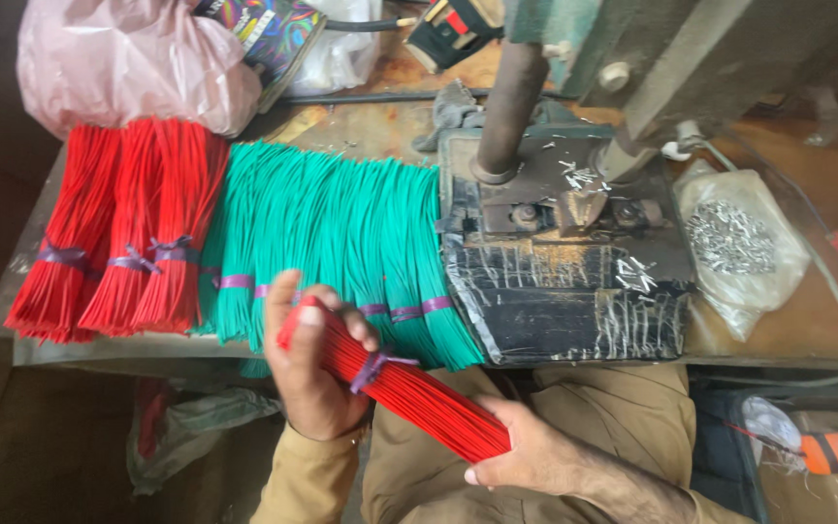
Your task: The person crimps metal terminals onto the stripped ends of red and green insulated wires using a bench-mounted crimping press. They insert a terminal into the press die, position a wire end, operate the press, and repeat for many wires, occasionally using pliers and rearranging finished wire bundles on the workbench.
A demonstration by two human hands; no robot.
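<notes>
Your left hand (312, 374) wraps its grip around one end of a red stick bundle (395, 383) tied with purple string; your right hand (526, 451) closes on the other end. The bundle sits over your lap, just off the counter (788, 330) edge, near green stick bundles (341, 233), red bundles (118, 233) and a black press (564, 262).

I see left hand (314, 374) wrapped round top of red stick bundle (400, 388), right hand (526, 451) gripping lower end. Green stick bundles (341, 233) on counter (797, 330), beside black press base (574, 281).
</notes>
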